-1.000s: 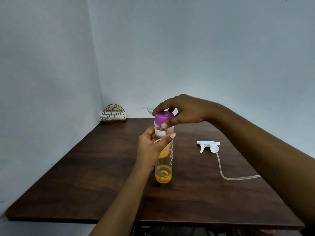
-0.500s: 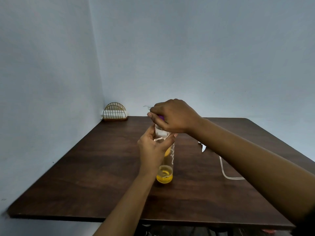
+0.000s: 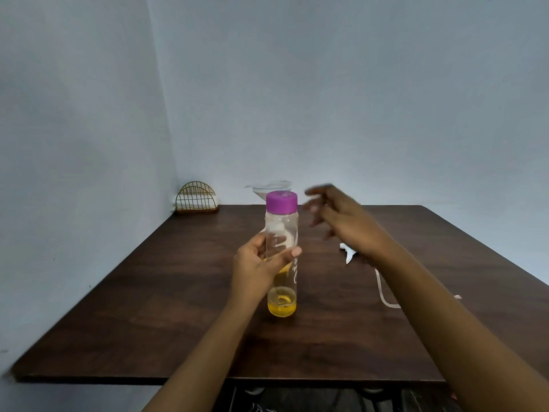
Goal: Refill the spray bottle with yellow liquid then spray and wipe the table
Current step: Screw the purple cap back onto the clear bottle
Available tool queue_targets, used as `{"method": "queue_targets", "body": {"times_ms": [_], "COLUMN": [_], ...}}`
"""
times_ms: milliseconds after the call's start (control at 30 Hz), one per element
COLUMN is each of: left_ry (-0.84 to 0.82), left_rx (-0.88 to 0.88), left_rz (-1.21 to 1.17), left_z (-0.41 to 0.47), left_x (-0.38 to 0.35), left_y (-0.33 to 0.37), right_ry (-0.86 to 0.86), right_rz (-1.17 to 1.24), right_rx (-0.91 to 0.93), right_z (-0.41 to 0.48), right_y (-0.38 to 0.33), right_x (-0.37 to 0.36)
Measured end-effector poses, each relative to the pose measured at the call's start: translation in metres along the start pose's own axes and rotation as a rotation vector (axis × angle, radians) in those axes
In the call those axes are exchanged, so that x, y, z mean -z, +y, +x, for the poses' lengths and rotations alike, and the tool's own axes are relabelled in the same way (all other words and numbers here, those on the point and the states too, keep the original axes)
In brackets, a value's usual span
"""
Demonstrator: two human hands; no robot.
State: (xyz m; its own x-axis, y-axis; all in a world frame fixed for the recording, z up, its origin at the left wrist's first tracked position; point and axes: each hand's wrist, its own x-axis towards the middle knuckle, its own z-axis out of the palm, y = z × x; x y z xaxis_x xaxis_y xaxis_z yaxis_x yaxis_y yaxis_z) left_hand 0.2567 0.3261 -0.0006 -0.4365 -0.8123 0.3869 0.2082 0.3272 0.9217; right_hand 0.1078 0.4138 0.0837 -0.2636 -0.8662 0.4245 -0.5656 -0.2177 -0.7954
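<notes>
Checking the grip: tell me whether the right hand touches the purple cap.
Apart. The head view shows a narrow strip of background between the blurred fingertips of the open right hand and the purple cap.

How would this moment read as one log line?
left hand: grips bottle | right hand: open, beside purple cap | spray head: lying on table

A dark brown wooden table point(image 3: 133, 307) stood in a corner of the room. Plain pale blue walls point(image 3: 356, 84) rose behind it and to its left. A small gold wire rack point(image 3: 196, 198) sat on its far left corner.
</notes>
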Motion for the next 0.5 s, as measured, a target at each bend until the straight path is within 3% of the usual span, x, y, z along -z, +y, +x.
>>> {"method": "queue_targets", "body": {"times_ms": [133,233,367,500], "left_ry": [-0.051,-0.007,0.063,-0.006], "left_rx": [0.138,0.180,0.276,0.351], "left_rz": [-0.033,0.070,0.607,1.127], "left_z": [-0.007,-0.007,0.009,0.039], "left_x": [0.023,0.053,0.104,0.146], "left_y": [-0.013,-0.013,-0.025,-0.049], "right_ry": [-0.287,-0.310,-0.159,-0.167], "right_rz": [0.159,0.126,-0.054,-0.091], "right_rx": [-0.235,-0.275,-0.222,-0.188], "right_z": [-0.035,-0.044,-0.036,-0.015], "right_y": [0.042,0.055,0.055,0.052], "right_x": [-0.019,-0.050,-0.086,-0.116]}}
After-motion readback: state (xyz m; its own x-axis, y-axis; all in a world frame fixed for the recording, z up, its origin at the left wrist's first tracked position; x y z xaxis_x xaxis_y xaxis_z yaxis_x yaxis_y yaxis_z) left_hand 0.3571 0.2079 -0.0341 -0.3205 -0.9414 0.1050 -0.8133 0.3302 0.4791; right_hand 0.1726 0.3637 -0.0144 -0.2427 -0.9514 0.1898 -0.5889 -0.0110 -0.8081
